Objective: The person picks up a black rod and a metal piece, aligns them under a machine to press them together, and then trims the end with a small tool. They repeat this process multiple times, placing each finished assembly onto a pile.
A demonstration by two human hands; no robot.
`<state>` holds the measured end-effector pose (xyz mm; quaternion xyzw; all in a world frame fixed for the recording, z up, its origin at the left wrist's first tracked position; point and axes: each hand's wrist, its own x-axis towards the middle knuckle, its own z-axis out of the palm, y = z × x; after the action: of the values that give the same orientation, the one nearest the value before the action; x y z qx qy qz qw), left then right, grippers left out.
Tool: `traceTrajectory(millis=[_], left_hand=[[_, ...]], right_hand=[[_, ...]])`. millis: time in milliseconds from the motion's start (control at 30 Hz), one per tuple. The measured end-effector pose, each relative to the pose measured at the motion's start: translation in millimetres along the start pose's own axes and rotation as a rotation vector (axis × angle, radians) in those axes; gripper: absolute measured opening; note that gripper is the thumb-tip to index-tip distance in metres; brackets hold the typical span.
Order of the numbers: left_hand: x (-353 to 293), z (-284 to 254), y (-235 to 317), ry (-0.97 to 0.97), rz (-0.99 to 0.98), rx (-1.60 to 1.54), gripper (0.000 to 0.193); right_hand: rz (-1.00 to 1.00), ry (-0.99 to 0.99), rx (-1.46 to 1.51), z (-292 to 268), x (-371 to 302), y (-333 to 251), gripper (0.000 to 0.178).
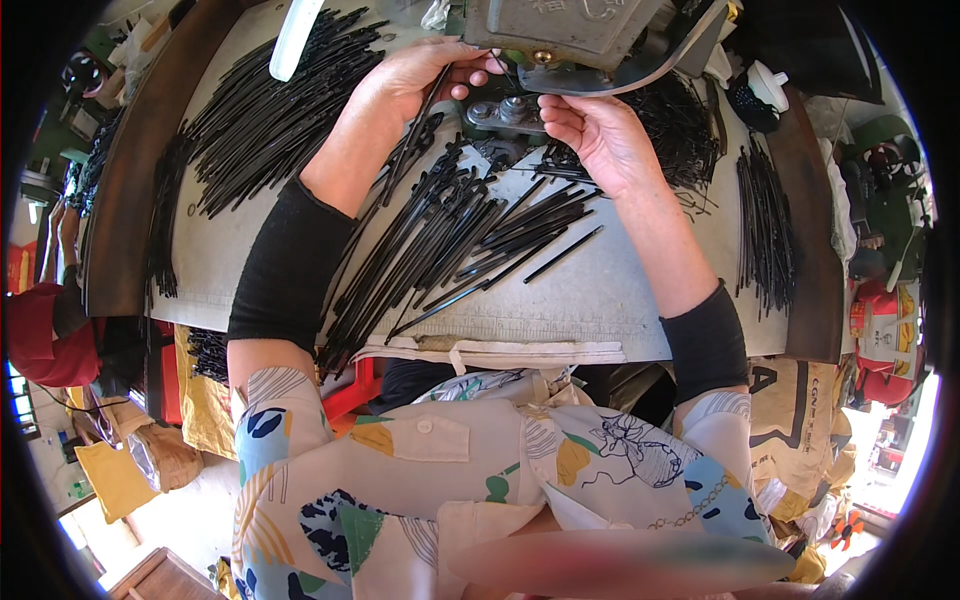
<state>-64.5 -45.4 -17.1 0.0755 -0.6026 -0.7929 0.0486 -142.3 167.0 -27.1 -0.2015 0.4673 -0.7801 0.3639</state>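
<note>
My left hand (pixel 425 80) is closed around a thin black strip (pixel 420 125), which slants down from the fingers toward me. Its fingertips are beside the lower part of a grey metal machine head (pixel 560 30). Under the machine's right edge, the fingers of my right hand (pixel 610 145) are curled together; whatever they grip is hidden. Between the hands, a metal clamp plate with bolts (pixel 508 113) sits on the table. Closer to me lies a loose bundle of black strips (pixel 420 235), some with wider ends.
A big heap of black strips (pixel 280 115) covers the table's (pixel 590 300) far left. Tangled thin black pieces (pixel 685 130) lie right of the machine. Another bundle (pixel 766 230) rests near the right wooden side rail (pixel 812 250). A white lamp bar (pixel 297 40) hangs at upper left.
</note>
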Motion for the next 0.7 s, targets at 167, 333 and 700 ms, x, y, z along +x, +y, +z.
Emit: traceTrajectory(millis=[167,333,700], left_hand=[[2,-5,-3,-0.057,-0.002,-0.042,0.021],[3,-6,-7,-0.057,-0.036,-0.074,0.02],[6,-11,-8,-0.174,-0.029,-0.084,0.02]], right_hand=[[-0.016,0.011,-0.006,0,-1,1,0.021],[-0.056,0.052,0.014,4,-6,5,0.02],[-0.087,0.172,-0.058,18,-14,7,0.025]])
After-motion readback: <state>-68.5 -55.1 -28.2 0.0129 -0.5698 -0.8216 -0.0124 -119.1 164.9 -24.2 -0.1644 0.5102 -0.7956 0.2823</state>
